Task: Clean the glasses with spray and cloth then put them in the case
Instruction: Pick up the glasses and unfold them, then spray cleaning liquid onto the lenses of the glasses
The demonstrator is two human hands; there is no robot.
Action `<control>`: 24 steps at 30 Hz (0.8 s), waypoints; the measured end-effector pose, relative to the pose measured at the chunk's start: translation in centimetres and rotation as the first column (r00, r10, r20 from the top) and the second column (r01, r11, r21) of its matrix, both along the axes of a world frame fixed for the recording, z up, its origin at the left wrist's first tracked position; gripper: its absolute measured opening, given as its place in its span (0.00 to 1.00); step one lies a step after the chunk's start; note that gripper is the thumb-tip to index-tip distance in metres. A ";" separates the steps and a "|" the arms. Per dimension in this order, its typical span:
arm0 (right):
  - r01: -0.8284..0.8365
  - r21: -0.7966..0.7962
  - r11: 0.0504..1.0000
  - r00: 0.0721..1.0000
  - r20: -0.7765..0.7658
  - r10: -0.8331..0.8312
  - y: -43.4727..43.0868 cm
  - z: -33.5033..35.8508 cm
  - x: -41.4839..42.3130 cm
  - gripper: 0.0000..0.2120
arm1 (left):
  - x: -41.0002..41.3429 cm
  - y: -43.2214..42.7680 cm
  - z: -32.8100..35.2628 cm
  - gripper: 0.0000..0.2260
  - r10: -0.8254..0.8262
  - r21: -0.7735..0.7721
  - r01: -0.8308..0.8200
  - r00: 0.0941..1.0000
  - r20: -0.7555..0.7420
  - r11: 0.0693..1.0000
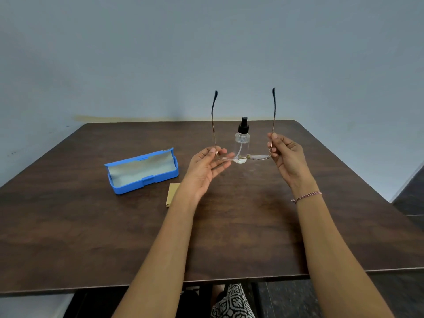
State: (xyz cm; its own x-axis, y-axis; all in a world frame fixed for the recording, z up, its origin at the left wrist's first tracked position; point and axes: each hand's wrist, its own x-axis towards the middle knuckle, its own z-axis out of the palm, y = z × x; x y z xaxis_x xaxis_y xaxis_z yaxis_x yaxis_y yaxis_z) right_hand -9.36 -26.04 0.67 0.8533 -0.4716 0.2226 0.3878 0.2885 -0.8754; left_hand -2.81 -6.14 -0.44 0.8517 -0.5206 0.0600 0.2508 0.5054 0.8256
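A dark wooden table (91, 226) stands against a pale blue-grey wall (137, 53). On its left an open blue case (142, 172) shows its pale lining, a tan cloth (172, 193) just beside it. A clear spray bottle (242, 143) stands upright farther back. Above the table, the left hand (206, 164) and right hand (286, 154) each pinch a temple of the glasses (259, 157) near its hinge, temples pointing up.

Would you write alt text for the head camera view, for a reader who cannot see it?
The left hand and right hand hold glasses above a dark wooden table, each pinching one side, the temples pointing upward. A clear spray bottle stands behind them; an open blue case and a tan cloth lie to the left.
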 end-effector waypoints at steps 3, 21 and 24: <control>0.077 0.013 0.997 0.996 -0.035 -0.076 -0.5 -0.4 0.2 0.05 | -0.3 -1.4 -0.4 0.09 0.130 0.101 -0.129 0.992 0.000 0.986; 0.278 -0.279 0.919 0.942 -0.109 -0.318 -1.1 -1.8 2.4 0.16 | 0.4 -2.2 -1.6 0.09 0.425 0.107 -0.427 0.904 0.046 0.898; 0.128 -0.636 0.761 0.957 -0.122 -0.263 -1.7 -2.0 3.3 0.30 | 0.8 -2.1 -1.7 0.08 0.468 0.049 -0.467 0.884 -0.018 0.883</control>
State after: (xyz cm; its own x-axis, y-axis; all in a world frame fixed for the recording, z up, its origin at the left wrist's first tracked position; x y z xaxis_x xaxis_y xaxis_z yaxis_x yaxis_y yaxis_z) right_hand -6.11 -27.70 -1.32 0.8140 -0.4515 0.3654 0.1803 -0.4015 -0.8979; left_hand -2.03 -8.29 -2.10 0.9978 -0.0634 0.0195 0.0174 0.5347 0.8449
